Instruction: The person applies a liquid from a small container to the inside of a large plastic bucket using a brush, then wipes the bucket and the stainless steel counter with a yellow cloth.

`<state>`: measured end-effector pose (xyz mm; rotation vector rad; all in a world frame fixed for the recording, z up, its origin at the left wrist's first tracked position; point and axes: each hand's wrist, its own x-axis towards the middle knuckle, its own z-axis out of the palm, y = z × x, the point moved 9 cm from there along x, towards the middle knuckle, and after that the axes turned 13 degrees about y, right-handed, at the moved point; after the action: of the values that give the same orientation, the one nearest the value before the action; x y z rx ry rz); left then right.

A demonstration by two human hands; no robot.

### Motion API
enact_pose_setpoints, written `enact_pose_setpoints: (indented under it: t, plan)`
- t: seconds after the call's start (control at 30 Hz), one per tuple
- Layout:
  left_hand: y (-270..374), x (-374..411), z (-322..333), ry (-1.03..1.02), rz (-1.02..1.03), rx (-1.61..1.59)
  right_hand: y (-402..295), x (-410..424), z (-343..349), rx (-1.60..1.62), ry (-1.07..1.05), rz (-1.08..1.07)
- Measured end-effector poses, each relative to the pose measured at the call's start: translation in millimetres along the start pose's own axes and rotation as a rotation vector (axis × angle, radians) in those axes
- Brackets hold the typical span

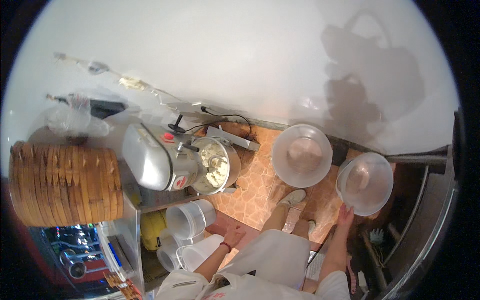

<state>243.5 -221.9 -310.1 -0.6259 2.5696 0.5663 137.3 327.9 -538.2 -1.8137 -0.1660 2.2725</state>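
My right hand (345, 216) grips the near rim of a translucent plastic tub (375, 187), which is tilted over the floor at the right. Next to it, a second round translucent tub (279, 168) stands on the tiles beyond my feet. My left hand (235, 237), with a dark red bracelet at the wrist, is empty and its fingers are loosely apart. It hangs near a white plastic bucket (204, 252) and a clear lidded bucket (183, 221). Left of centre is a dough mixer (150, 157); its steel bowl (233, 165) contains pale, lumpy dough (217, 171).
Stacked bamboo steamers (67, 183) stand at the far left beside a steel table (137, 232). A yellow container (153, 230) sits beneath. A black power cord (232, 114) runs along the white wall (240, 48). A dark rack (412, 213) borders the right side of the tiled floor (255, 176).
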Motion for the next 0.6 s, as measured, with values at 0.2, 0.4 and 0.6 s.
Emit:
enact_pose_setpoints:
  t: [0.2,0.4,0.6]
  plan:
    - [-12.5,-54.5,-145.3,0.45,0.049,0.14,14.0,-121.4,29.2,-1.003,-0.166,-0.043]
    - [-16.5,-50.8,-385.8,1.13,-0.119,-0.195,21.5,-207.9,63.5,-1.529,-0.296,-0.577]
    - [-45.7,28.9,-509.1,1.33,-0.088,-0.279,159.7,-327.3,121.2,-1.673,-0.434,-0.463]
